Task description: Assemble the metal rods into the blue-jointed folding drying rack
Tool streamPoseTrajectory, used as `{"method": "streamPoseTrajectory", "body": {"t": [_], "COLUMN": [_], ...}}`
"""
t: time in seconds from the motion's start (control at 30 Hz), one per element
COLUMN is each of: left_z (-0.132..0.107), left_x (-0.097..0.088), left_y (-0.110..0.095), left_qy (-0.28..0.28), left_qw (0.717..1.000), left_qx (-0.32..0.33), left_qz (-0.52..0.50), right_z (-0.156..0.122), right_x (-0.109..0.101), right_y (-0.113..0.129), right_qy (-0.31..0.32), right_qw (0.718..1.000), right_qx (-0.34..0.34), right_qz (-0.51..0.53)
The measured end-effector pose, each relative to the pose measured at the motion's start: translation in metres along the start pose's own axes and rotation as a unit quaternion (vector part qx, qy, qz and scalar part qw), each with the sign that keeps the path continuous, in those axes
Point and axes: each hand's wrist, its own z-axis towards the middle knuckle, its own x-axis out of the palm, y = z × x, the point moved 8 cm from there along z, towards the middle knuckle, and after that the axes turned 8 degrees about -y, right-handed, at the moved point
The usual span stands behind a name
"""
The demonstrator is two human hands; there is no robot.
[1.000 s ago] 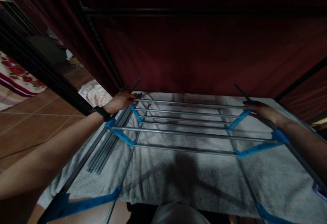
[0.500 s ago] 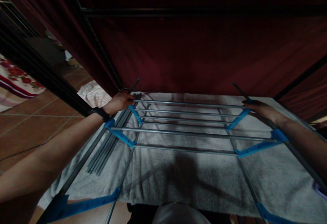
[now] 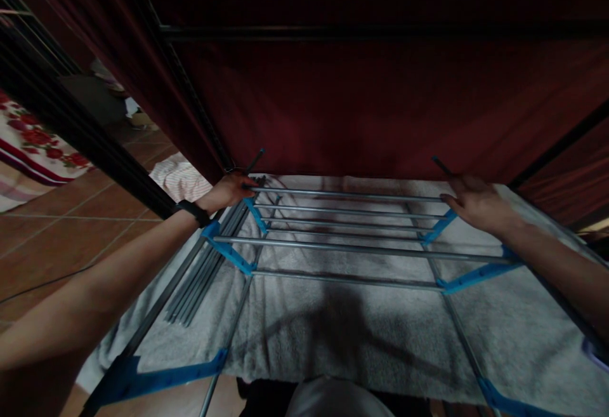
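A rack of grey metal tubes with blue plastic brackets (image 3: 228, 255) stands in front of me, its crossbars (image 3: 352, 249) running left to right. My left hand (image 3: 233, 190) is closed around its far left corner, at the end of the farthest crossbar. At the far right corner, my right hand (image 3: 478, 204) curls over the joint, thumb against the end of the same crossbar. Its other fingers are slightly blurred, and it covers the top of the blue bracket there. Short tube ends rise beyond both hands.
Several loose grey tubes (image 3: 207, 271) lie together on a grey towel-like cloth (image 3: 380, 334) under the rack's left side. A dark red curtain (image 3: 342, 112) hangs behind. Black frame bars (image 3: 90, 122) slant at left, above a tiled floor (image 3: 57, 239). A purple object (image 3: 594, 352) shows at right.
My right hand has shifted up and over the far right corner, its back now showing and its thumb on the crossbar end. My left hand keeps its hold. The view has shifted slightly.
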Motion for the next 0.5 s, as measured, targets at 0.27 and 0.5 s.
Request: {"method": "streamPoseTrajectory", "body": {"t": [0.27,0.5], "left_z": [-0.020,-0.030], "left_x": [0.004,0.024], "left_y": [0.013,0.025], "left_qy": [-0.039,-0.045], "left_qw": [0.944,0.870], "left_qx": [-0.121,-0.176], "left_qz": [-0.305,-0.459], "right_z": [-0.003,0.001], "right_x": [0.047,0.053], "right_y": [0.097,0.105], "right_qy": [0.053,0.042], "right_qw": [0.975,0.975], "right_qx": [-0.216,-0.220], "right_qz": [0.006,-0.005]}}
